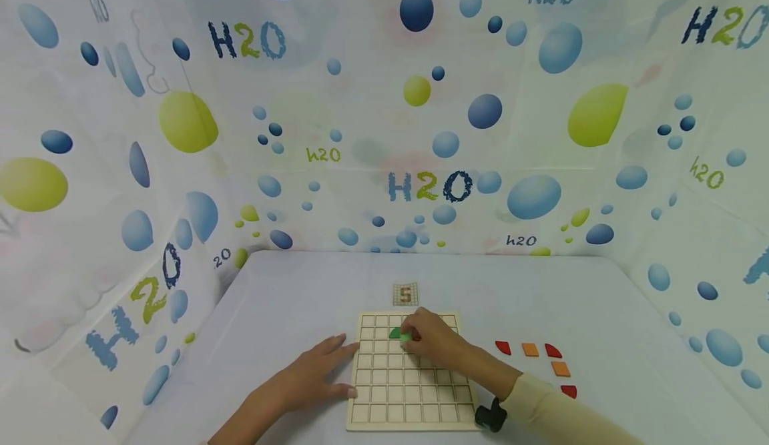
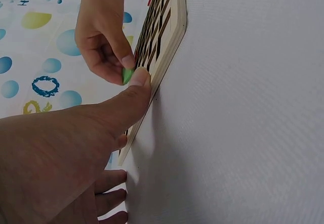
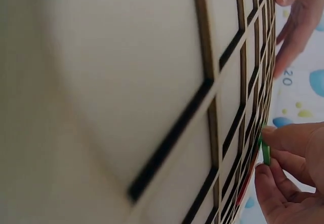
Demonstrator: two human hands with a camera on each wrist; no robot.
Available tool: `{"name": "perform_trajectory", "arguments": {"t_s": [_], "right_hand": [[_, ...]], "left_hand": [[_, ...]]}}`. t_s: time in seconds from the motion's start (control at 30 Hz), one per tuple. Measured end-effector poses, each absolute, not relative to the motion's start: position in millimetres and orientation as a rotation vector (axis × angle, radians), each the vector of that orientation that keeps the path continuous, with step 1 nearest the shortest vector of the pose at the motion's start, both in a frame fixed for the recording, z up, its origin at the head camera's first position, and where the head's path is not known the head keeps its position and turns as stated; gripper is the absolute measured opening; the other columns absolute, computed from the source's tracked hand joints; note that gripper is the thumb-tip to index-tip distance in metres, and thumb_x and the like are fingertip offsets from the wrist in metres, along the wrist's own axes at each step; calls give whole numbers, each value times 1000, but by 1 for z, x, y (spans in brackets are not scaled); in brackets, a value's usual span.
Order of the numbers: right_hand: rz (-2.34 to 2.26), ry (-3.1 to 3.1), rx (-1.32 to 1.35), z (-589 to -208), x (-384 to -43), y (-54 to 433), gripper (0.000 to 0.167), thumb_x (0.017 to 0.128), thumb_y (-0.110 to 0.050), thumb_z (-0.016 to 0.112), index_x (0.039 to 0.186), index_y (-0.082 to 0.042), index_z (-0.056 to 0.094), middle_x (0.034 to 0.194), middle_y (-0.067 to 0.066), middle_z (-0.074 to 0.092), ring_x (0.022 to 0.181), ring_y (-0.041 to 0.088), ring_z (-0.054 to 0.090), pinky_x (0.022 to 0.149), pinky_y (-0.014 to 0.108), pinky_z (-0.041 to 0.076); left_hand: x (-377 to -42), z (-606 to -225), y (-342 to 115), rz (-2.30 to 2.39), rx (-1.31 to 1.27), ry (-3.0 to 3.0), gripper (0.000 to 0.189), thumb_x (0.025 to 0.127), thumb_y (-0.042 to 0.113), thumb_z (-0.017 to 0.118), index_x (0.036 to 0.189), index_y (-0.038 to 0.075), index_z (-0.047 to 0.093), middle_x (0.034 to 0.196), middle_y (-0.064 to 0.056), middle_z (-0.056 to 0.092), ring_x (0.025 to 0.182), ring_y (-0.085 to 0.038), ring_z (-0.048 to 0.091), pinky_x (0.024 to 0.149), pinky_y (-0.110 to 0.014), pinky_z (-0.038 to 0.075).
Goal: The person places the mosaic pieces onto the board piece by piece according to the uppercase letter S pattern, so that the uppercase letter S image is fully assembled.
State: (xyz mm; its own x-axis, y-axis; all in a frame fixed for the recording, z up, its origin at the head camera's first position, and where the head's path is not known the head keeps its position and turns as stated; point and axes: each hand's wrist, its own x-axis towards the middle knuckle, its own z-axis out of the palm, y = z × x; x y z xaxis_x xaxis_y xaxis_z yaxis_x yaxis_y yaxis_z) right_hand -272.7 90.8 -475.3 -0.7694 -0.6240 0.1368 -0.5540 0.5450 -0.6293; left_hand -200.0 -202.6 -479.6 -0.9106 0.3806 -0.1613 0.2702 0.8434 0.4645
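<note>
A square wooden board (image 1: 384,413) with a raised grid lies on the table. My right hand (image 1: 437,342) pinches a light green tile (image 3: 266,152) between thumb and fingers, low over an upper row of the grid. Just left of it, a darker green tile (image 1: 394,332) with a rounded side sits in a cell. Something red shows partly behind the right fingers. My left hand (image 1: 315,373) rests at the board's left edge with fingers spread; its thumb (image 2: 139,77) touches the rim in the left wrist view.
Beyond the board lies a small gridded card (image 1: 405,294) with an S-like figure. To the right are several loose pieces, among them an orange square (image 1: 530,349) and a red rounded piece (image 1: 553,351). Patterned cloth (image 1: 360,125) surrounds the white table (image 1: 288,298).
</note>
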Motion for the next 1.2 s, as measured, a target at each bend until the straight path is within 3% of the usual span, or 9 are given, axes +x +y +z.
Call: {"name": "perform_trajectory", "arguments": {"t_s": [0.53, 0.87, 1.2], "right_hand": [[-914, 2661, -987, -474, -270, 70, 18, 97, -11, 78, 113, -6, 72, 98, -1, 59, 89, 7, 56, 79, 24, 54], [-909, 2639, -1119, -474, -271, 71, 5, 97, -7, 77, 94, -7, 73, 95, -2, 60, 85, 6, 57, 77, 20, 56], [-885, 2631, -1089, -474, -271, 73, 5, 97, -7, 76, 98, -8, 71, 97, -2, 60, 88, 4, 58, 81, 20, 56]], "left_hand": [[-200, -481, -203, 652, 522, 2775, 89, 86, 65, 76, 159, 22, 48, 168, -21, 35, 154, -46, 36, 119, -67, 36], [-198, -477, -203, 647, 531, 2785, 89, 87, 63, 77, 160, 22, 48, 168, -21, 35, 153, -46, 36, 119, -67, 37], [-197, -476, -203, 674, 537, 2779, 88, 87, 60, 79, 159, 20, 48, 168, -22, 35, 153, -48, 35, 119, -69, 36]]}}
